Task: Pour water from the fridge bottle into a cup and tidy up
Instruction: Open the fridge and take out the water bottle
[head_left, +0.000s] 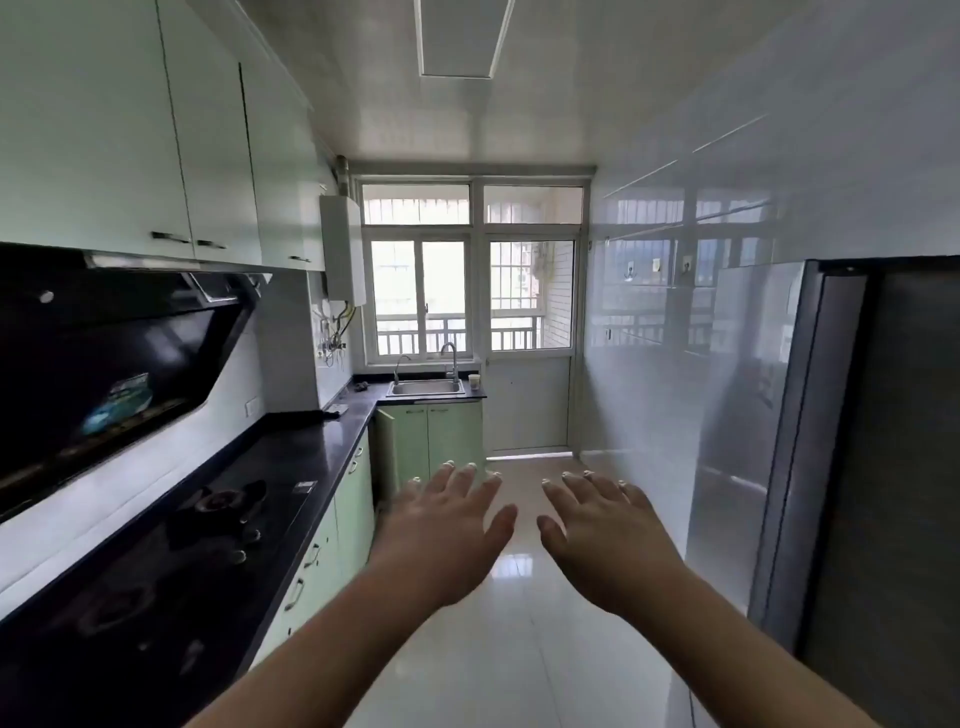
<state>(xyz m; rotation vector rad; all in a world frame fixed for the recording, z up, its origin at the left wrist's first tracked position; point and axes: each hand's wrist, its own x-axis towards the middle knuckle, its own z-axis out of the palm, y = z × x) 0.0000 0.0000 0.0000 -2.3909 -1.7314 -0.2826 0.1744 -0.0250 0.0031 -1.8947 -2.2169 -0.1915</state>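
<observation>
My left hand (445, 530) and my right hand (605, 535) are stretched out in front of me, palms down, fingers spread, holding nothing. They hover over the white tiled floor in the middle of a narrow kitchen. The tall dark fridge (872, 467) stands at the right edge, its door closed. A small white cup (474, 381) stands far off on the dark counter right of the steel sink (426, 387). No bottle is visible.
A black counter (311, 452) with a gas hob (208, 525) runs along the left, above pale green cabinets (353, 509). A black range hood (114, 348) hangs overhead. A glossy white wall lines the right. A window and balcony door close the far end.
</observation>
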